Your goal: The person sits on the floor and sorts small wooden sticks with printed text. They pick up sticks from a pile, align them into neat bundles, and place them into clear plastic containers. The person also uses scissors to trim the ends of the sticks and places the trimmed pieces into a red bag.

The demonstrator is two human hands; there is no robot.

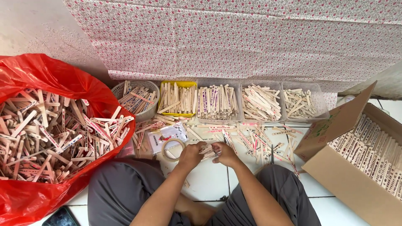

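My left hand [191,155] and my right hand [225,154] meet low over the white tiled floor, both closed around a small bundle of flat wooden sticks [207,150] with printed ends. A roll of tape [173,150] lies just left of my left hand. More loose sticks [255,140] are scattered on the floor beyond my hands. I sit cross-legged in grey trousers.
A red plastic bag [46,138] full of sticks sits at left. A round basket [136,98], a yellow tray [178,98] and three clear trays [261,100] of sorted sticks line the wall. An open cardboard box [356,167] with stacked sticks stands right. A phone [60,217] lies bottom left.
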